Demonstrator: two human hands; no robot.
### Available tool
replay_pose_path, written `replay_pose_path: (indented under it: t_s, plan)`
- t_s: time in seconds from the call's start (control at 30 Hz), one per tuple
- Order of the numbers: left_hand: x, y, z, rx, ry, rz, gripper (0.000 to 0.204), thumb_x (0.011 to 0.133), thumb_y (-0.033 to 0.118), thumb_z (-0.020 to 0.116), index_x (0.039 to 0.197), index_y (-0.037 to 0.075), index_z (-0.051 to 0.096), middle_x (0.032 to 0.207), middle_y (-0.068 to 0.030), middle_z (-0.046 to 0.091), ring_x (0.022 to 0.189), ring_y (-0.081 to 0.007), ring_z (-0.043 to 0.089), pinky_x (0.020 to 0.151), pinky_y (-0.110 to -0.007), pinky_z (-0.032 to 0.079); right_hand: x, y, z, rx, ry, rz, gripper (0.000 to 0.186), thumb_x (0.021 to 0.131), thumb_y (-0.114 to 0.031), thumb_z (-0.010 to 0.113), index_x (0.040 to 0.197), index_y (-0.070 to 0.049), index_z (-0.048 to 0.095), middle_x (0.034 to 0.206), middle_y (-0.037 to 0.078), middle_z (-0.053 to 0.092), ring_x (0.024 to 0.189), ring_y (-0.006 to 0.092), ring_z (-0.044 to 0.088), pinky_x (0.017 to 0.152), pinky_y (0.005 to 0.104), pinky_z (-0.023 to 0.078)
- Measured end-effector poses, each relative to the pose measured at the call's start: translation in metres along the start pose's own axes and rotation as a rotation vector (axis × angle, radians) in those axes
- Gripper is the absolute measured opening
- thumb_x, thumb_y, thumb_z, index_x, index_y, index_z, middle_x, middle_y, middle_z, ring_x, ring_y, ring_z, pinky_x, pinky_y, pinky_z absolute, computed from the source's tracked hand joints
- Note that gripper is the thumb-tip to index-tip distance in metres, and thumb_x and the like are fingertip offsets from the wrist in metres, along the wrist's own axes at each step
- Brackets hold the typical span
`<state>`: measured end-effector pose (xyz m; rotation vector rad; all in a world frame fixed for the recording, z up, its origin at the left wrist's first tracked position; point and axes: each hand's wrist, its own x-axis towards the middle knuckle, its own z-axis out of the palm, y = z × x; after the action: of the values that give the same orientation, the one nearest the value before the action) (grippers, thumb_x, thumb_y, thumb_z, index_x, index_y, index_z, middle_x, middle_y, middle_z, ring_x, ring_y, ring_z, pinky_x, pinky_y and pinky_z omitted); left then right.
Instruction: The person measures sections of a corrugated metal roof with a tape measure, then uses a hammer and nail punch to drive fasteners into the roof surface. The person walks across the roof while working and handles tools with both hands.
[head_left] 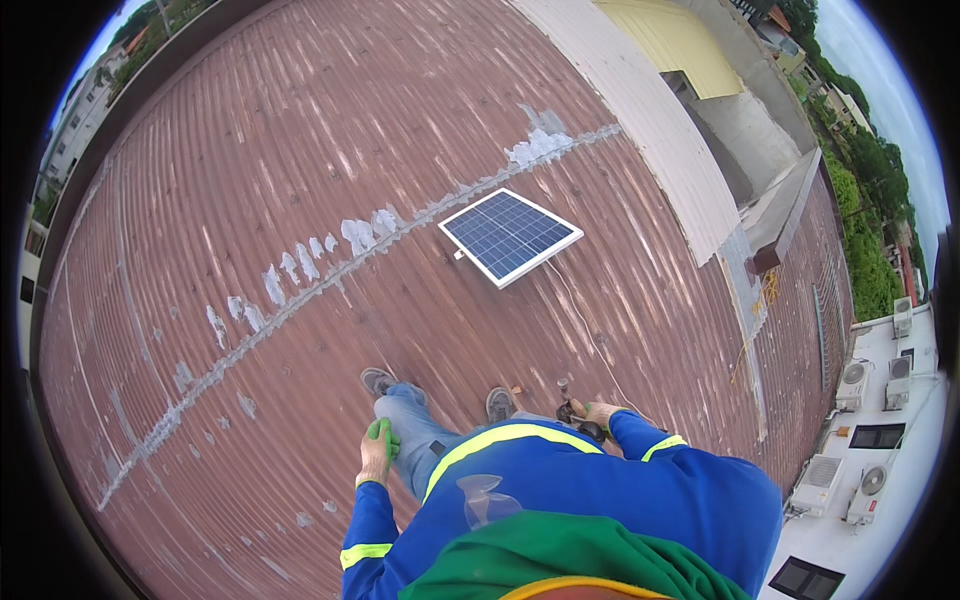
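My left hand (376,452) hangs beside my left thigh, its green-covered fingers loosely bent and a little apart. Nothing shows in it. At my right side, my right hand (602,413) is closed around a dark tool (570,411), possibly a drill; my body partly hides it, so its exact kind is unclear. A framed solar panel (512,236) lies on the roof ahead of my feet, out of reach of both hands. From its right side a thin pale cable (588,328) trails back toward my right hand.
I stand on a rust-brown corrugated metal roof (300,420). A grey sealed seam (330,276) with pale patches crosses it beyond the panel. Along the right, light sheeting (650,120) borders a lower concrete recess. Yellow cord (765,292) hangs there, and air-conditioner units (855,385) line a white wall.
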<state>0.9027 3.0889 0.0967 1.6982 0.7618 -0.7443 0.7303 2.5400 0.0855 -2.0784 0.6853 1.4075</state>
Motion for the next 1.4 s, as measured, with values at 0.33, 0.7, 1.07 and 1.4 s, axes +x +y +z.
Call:
replay_pose_path:
  t_s: [0.33, 0.7, 1.07, 1.4]
  plan:
    - [0.031, -0.028, -0.052, 0.038, 0.095, 0.013, 0.042, 0.108, 0.038, 0.065, 0.142, 0.013, 0.061, 0.093, -0.007, 0.073, 0.072, -0.0182, 0.07, 0.058, -0.032, 0.051, -0.012, 0.02, 0.041, 0.193, 0.05, 0.042, 0.059, 0.099, -0.051, 0.06, 0.117, 0.003, 0.076, 0.107, 0.024, 0.077, 0.103, 0.0374, 0.074, 0.088, 0.0474, 0.051]
    - [-0.002, -0.036, -0.069, 0.188, -0.008, -0.17, 0.051, 0.107, 0.044, 0.063, 0.148, 0.013, 0.057, 0.106, -0.0097, 0.076, 0.075, -0.0205, 0.071, 0.062, -0.035, 0.052, 0.019, 0.066, 0.09, 0.339, 0.021, 0.065, 0.05, 0.104, -0.045, 0.059, 0.122, -0.001, 0.075, 0.117, 0.02, 0.077, 0.108, 0.0284, 0.071, 0.09, 0.0446, 0.05]
    - [-0.014, -0.03, -0.057, 0.204, -0.015, -0.154, 0.054, 0.109, 0.045, 0.059, 0.153, 0.014, 0.055, 0.117, -0.0106, 0.075, 0.092, -0.0216, 0.071, 0.076, -0.036, 0.054, -0.008, 0.052, 0.073, 0.489, 0.015, -0.057, 0.046, 0.106, -0.041, 0.058, 0.125, -0.002, 0.074, 0.113, 0.016, 0.078, 0.101, 0.0249, 0.07, 0.089, 0.0433, 0.05]
    - [-0.019, -0.049, -0.043, 0.129, -0.083, -0.194, 0.055, 0.109, 0.049, 0.057, 0.154, 0.015, 0.055, 0.124, -0.0119, 0.074, 0.094, -0.0216, 0.07, 0.078, -0.037, 0.055, -0.018, 0.031, 0.037, 0.298, -0.023, 0.0, 0.055, 0.111, -0.049, 0.048, 0.132, -0.002, 0.069, 0.116, 0.013, 0.078, 0.1, 0.0266, 0.071, 0.092, 0.0421, 0.053]
